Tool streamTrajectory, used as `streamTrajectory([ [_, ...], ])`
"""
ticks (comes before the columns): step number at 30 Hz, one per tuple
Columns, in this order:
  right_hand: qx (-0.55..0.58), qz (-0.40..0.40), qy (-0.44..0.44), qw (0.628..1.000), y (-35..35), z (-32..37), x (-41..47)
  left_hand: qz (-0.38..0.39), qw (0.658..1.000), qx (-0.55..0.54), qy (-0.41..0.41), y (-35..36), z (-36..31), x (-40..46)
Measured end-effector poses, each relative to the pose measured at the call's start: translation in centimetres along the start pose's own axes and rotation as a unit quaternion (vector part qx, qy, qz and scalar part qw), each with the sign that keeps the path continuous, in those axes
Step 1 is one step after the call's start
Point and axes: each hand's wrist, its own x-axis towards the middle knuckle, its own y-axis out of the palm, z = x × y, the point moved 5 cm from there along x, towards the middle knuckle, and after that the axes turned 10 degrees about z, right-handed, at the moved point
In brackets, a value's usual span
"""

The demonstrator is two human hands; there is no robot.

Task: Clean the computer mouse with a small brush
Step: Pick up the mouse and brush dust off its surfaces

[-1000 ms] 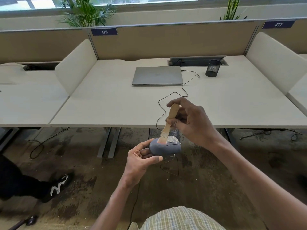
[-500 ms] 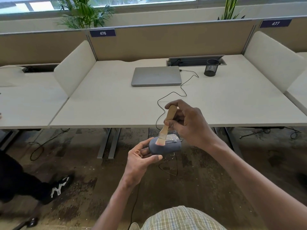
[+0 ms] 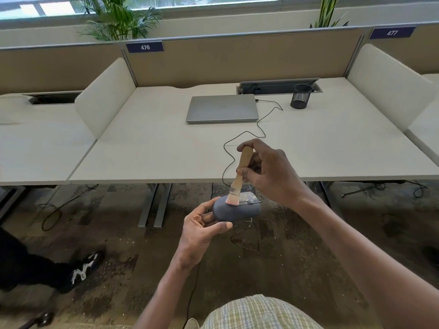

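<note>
The grey computer mouse (image 3: 234, 210) sat in the air in front of the near edge of the desk (image 3: 166, 150), long axis running left to right, cupped from the left by the left hand (image 3: 202, 227), thumb and fingers closed round its left end. The small brush (image 3: 238, 176) stood nearly upright above it, bristles touching the mouse's top toward the left. The right hand (image 3: 270, 172) pinched the wooden handle from the right, so the next stroke probably had to run rightward along that axis.

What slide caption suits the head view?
Right hand sweeps small brush across the mouse held in left hand.
</note>
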Motion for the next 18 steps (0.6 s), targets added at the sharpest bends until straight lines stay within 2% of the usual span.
streamTrajectory([
  [5,0.023,-0.021,0.020,0.999,-0.62,-0.32,0.33,-0.004,1.000,-0.003,-0.002,-0.11,-0.02,-0.01],
  [18,0.046,-0.005,0.016,0.999,0.35,0.15,0.89,0.000,1.000,-0.001,0.001,-0.40,-0.29,0.36],
])
